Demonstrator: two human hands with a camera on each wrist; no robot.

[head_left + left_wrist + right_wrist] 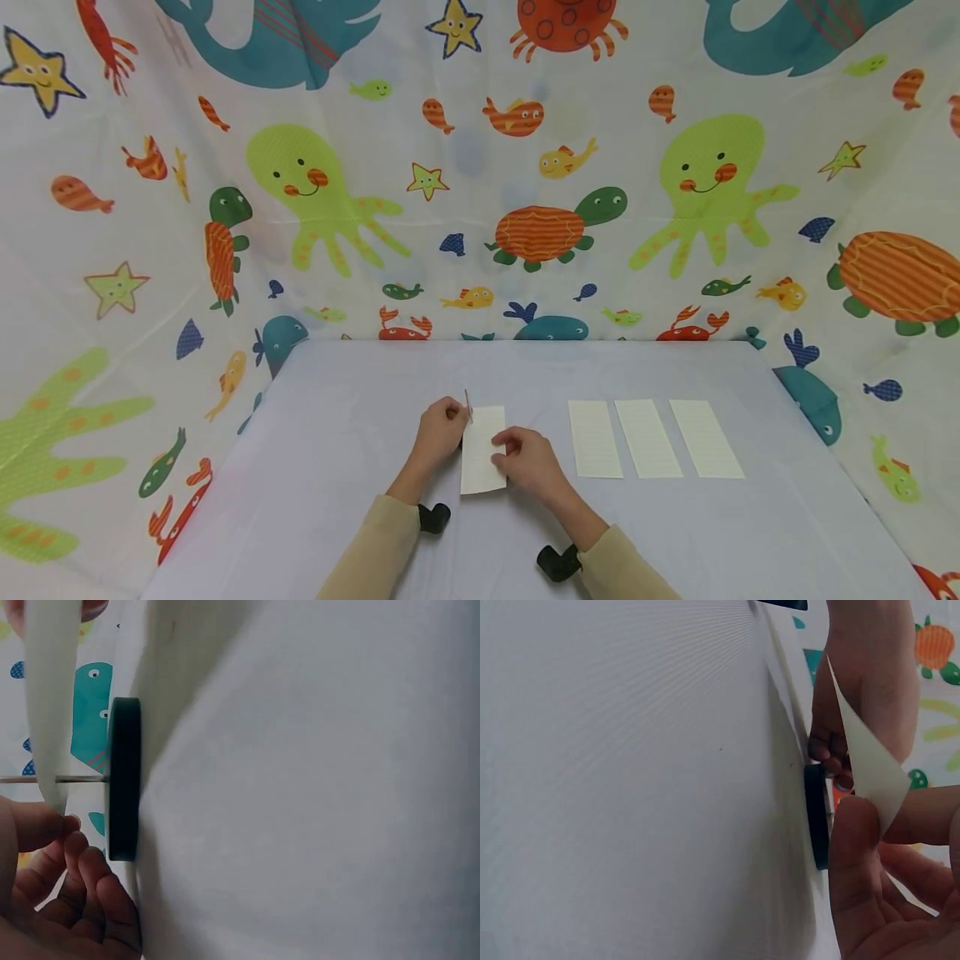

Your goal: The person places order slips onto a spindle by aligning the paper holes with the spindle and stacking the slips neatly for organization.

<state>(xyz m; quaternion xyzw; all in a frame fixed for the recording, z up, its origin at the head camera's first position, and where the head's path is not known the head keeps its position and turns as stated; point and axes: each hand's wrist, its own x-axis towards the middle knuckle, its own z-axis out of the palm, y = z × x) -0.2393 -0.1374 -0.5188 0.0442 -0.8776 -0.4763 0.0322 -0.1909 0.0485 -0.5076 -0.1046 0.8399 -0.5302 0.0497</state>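
Note:
A cream paper slip [482, 471] is held above the white table between both hands. My left hand [441, 427] pinches its far left corner between thumb and fingers. My right hand [528, 460] grips its right edge, and in the right wrist view the slip [876, 776] bends between thumb and finger. Beside the left fingers stands the thin metal rod of a paper spike [467, 403]. In the left wrist view, the rod shows on both sides of the slip [52, 697], above the spike's dark round base [124, 780]. The piercing point itself is hidden.
To the right lie a near slip [596, 442], a middle slip [648, 442] and a far-right slip [707, 442], side by side on the white tablecloth [337, 400]. A patterned sea-animal curtain [465, 183] hangs behind the table. Dark wrist cameras sit below both wrists.

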